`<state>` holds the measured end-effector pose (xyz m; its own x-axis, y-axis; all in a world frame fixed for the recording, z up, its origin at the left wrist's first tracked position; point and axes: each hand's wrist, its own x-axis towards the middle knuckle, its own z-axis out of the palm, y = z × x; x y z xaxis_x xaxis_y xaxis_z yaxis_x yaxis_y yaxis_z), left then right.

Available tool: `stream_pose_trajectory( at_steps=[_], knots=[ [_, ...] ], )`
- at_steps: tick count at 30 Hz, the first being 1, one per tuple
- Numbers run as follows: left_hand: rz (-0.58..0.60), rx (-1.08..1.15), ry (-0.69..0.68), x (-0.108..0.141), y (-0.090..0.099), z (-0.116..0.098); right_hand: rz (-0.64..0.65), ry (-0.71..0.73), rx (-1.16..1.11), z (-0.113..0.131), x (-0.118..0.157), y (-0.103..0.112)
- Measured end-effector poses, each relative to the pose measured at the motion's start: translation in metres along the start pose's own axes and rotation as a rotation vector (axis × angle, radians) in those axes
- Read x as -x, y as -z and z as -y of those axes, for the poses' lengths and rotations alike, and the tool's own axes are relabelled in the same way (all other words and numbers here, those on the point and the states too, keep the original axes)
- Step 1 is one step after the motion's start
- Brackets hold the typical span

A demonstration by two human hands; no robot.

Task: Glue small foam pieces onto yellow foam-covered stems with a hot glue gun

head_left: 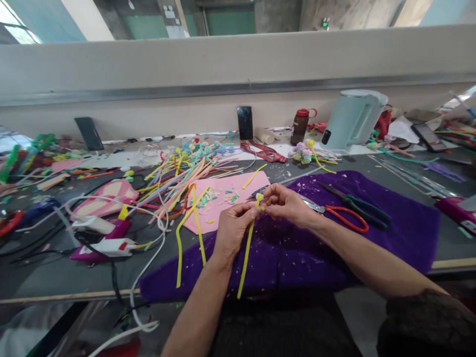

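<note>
Passing between both hands (234,225) (285,202), yellow strip (246,260), looped top (259,198) poking above.

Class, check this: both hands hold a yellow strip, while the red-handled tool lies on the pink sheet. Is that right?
Not quite: the head view shows the red-handled tool on the purple cloth, not the pink sheet. The left hand and right hand do hold the yellow strip.

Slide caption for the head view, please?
Left hand and right hand pinching a yellow pipe cleaner above purple cloth, with red-handled scissors and needle-nose pliers alongside.
</note>
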<state>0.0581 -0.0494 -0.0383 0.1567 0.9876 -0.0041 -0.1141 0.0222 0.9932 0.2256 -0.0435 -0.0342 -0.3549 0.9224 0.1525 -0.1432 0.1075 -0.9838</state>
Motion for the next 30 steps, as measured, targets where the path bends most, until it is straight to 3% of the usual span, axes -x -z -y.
stream_pose_trajectory(
  at_steps=[7,14,19,25,30],
  knots=[
    [0.008,-0.215,-0.12,0.004,-0.001,-0.004,0.046,-0.074,-0.074,0.0,-0.001,0.005],
    [0.008,-0.222,-0.141,0.004,-0.004,-0.003,0.035,-0.061,-0.049,-0.003,-0.002,0.003],
    [0.008,-0.127,-0.048,0.001,-0.004,-0.003,-0.063,0.037,0.06,-0.001,-0.001,-0.005],
    [0.02,0.153,0.08,-0.002,0.0,-0.001,-0.045,-0.02,0.024,0.003,0.001,-0.002],
    [0.003,0.145,0.07,-0.002,-0.001,-0.001,0.003,-0.076,0.094,0.002,0.003,-0.005]
  ],
)
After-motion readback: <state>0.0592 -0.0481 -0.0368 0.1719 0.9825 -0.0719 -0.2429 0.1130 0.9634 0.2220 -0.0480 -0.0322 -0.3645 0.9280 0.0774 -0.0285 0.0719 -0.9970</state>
